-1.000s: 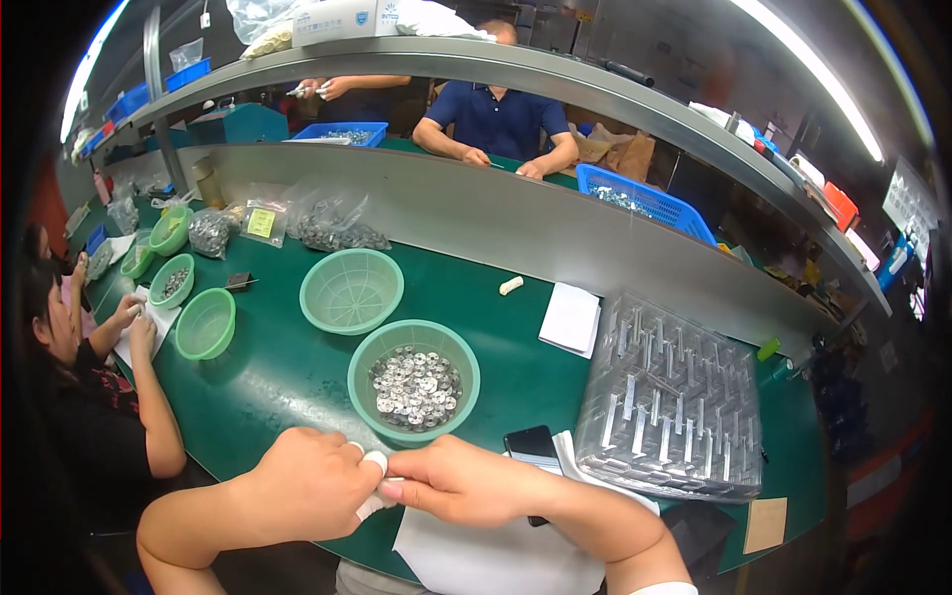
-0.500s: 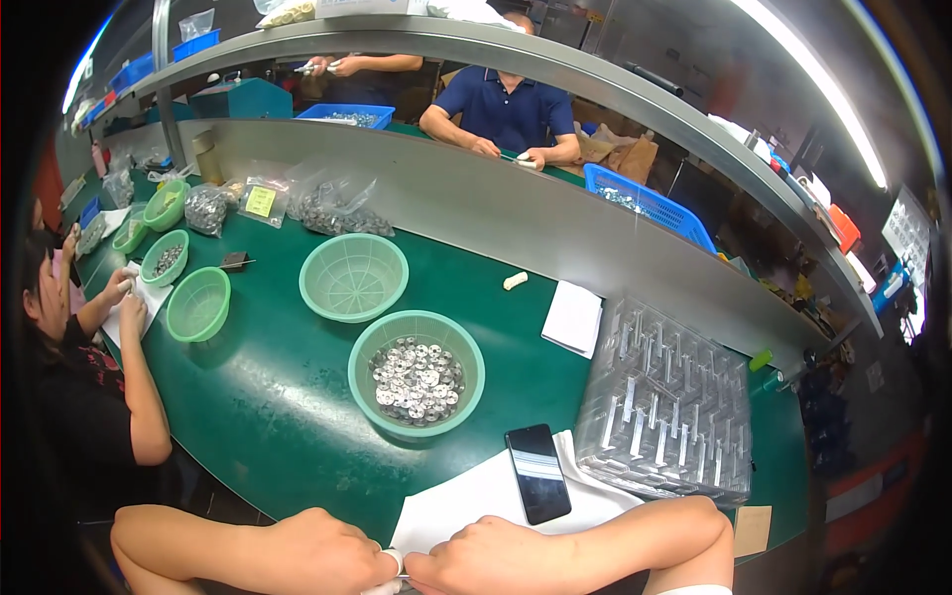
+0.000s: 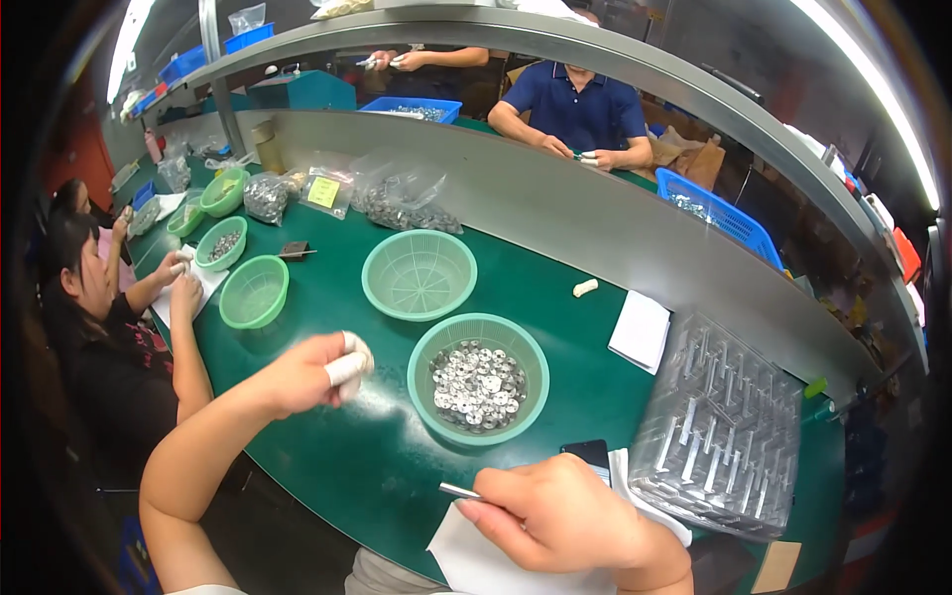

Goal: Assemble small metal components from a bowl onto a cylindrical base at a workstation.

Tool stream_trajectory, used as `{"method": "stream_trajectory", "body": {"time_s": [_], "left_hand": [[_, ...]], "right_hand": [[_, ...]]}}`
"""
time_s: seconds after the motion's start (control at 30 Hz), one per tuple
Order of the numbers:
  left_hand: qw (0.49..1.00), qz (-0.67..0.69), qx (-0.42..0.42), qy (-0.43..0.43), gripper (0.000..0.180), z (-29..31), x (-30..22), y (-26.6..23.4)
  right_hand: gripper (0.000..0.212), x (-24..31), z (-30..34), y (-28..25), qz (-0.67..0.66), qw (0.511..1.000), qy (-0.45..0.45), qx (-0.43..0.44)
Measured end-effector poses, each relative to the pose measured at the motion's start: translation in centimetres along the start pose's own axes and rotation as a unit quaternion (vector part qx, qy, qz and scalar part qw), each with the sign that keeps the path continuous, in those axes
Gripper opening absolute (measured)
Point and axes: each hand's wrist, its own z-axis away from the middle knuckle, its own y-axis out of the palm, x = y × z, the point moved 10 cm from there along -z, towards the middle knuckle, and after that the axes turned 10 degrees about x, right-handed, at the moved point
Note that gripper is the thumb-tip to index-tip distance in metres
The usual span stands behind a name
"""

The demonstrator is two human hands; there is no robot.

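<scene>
The left hand is raised above the green workbench, to the left of the basket that holds the metal discs. Its thumb and index finger are bent close together; white finger covers enclose the tips. Whether an object is between them cannot be determined.

The right hand is closed, with the thumb and index finger pinching 1 thin metal rod. The rod's free end projects to the left, in front of the basket and near the upper edge of the white paper sheet.

2 light-green plastic baskets are positioned beyond the hands. The near basket contains a pile of perforated metal discs; the far basket is located behind it. 1 smartphone is partly hidden behind the right hand. A stack of clear plastic trays is located to the right. 1 co-worker is at the left side; another, in a navy shirt, is behind the grey partition.
</scene>
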Motion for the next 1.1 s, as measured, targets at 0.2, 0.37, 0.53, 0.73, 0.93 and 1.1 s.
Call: {"method": "stream_trajectory", "body": {"time_s": [0.2, 0.37, 0.53, 0.73, 0.93, 1.1], "left_hand": [[0.982, 0.001, -0.182, 0.04, 0.015, -7.5, -1.8, -10.4], [0.948, 0.018, -0.29, 0.127, 0.03, -14.5, -7.3, -23.2], [0.932, 0.099, -0.333, 0.099, 0.039, -17.4, -6.7, -26.4], [0.924, -0.113, -0.325, 0.165, 0.03, -15.5, -5.9, -17.8], [0.875, -0.426, 0.004, 0.229, 0.036, -11.7, -9.5, 6.4], [0.808, -0.551, 0.084, 0.189, 0.05, -13.3, -6.5, 13.7]], "right_hand": [[0.031, -5.4, 1.7, -1.9, -0.045, 0.996, 0.071, -0.034], [0.028, -6.6, 1.9, -3.0, -0.062, 0.994, 0.066, -0.066], [0.03, -7.0, 2.4, -4.2, -0.083, 0.99, 0.095, -0.069], [0.03, -8.2, 3.1, -5.6, -0.077, 0.988, 0.072, -0.117], [0.025, -9.6, 3.4, -6.7, -0.076, 0.978, 0.089, -0.17], [0.022, -10.0, 3.3, -6.5, -0.062, 0.981, 0.085, -0.163]]}}
